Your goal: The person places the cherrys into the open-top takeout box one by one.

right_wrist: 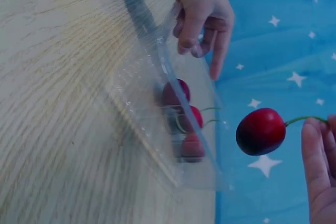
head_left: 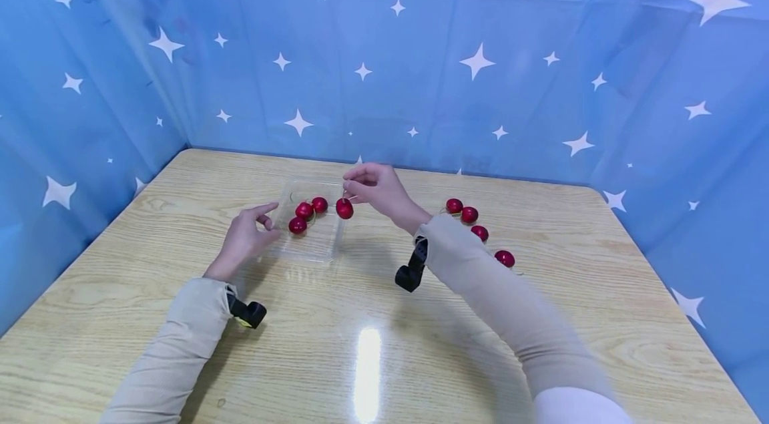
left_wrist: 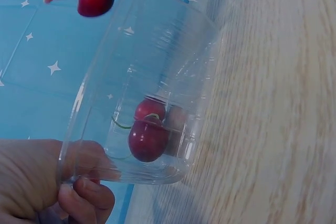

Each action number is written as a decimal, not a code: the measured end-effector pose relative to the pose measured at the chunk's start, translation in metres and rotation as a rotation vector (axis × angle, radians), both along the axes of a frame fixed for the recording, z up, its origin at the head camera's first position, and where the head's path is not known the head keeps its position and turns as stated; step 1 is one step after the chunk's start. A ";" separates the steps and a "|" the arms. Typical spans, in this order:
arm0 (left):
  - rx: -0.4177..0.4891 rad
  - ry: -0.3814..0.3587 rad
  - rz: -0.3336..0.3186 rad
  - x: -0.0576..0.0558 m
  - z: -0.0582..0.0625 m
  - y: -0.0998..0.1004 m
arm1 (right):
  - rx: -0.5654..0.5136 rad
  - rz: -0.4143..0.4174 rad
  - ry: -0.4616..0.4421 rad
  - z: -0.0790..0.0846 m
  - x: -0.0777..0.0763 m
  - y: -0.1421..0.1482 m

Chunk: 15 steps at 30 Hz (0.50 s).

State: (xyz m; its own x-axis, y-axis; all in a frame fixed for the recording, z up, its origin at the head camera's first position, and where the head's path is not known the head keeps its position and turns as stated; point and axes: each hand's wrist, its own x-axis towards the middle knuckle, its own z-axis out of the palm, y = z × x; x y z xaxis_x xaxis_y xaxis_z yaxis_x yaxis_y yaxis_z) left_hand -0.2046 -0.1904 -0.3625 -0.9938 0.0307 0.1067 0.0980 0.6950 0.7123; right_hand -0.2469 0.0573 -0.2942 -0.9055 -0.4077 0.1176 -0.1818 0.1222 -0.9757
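My right hand (head_left: 381, 190) pinches a red cherry (head_left: 344, 208) by its green stem. The cherry hangs over the right rim of a clear plastic box (head_left: 312, 254), apart from it in both wrist views. Inside the box lie three red cherries (head_left: 304, 211) with stems, gathered towards the left side. At the box's left side is my left hand (head_left: 243, 237). In the left wrist view its thumb and fingers (left_wrist: 86, 198) hold the rim. The right wrist view shows the dangling cherry (right_wrist: 261, 131) close up, with the stem between fingertips.
Several more cherries (head_left: 470, 214) lie on the wooden table (head_left: 288, 357) to the right, near and partly behind my right forearm. A blue curtain (head_left: 420, 63) with white stars stands along the table's back and sides.
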 end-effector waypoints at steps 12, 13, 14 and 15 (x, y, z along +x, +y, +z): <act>-0.003 0.003 0.000 0.000 0.000 -0.001 | 0.060 0.007 -0.039 -0.014 -0.008 -0.029; -0.003 0.004 0.000 0.000 0.000 -0.001 | 0.069 0.003 -0.042 -0.014 -0.009 -0.031; -0.003 0.004 0.000 0.000 0.001 0.000 | 0.074 -0.002 -0.047 -0.015 -0.009 -0.033; -0.004 0.003 0.000 0.001 0.001 0.000 | 0.080 -0.007 -0.051 -0.015 -0.010 -0.034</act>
State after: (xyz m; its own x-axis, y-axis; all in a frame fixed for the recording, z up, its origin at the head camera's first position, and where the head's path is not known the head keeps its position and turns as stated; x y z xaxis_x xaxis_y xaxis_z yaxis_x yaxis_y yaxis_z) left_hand -0.2040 -0.1909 -0.3615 -0.9935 0.0312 0.1096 0.1002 0.6976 0.7095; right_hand -0.2573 0.0229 -0.3092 -0.9122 -0.4079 0.0381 -0.1307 0.2015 -0.9707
